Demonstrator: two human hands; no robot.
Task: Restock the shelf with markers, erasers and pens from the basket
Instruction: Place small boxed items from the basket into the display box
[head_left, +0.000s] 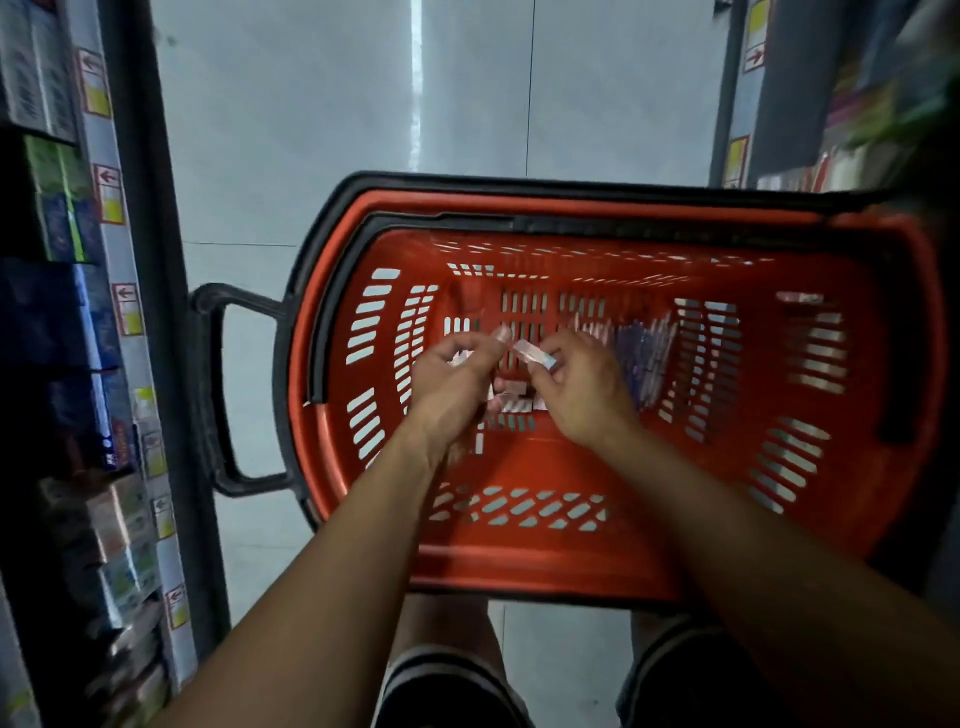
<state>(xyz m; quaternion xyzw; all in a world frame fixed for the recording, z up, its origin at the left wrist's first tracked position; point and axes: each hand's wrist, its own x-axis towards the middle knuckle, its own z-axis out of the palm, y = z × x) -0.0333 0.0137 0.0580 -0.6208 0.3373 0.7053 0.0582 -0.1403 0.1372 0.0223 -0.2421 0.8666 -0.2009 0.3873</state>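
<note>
An orange plastic basket (597, 561) with a black rim stands on the floor in front of me. Both my hands reach down into it. My right hand (582, 389) pinches a small white wrapped eraser (532, 353) between thumb and fingers. My left hand (457, 379) curls round other small white pieces (460, 357), its thumb raised. A few more erasers (514, 397) lie on the basket floor between my hands. A bundle of pens or markers (647, 353) in purple and pink lies at the basket's bottom, to the right of my right hand.
A shelf unit (78, 312) with boxed goods and price tags runs along the left. Another shelf (841, 130) with blurred packets stands at the upper right. The basket's black pull handle (228, 389) sticks out left. Grey tiled floor (337, 104) lies beyond. My knees show below.
</note>
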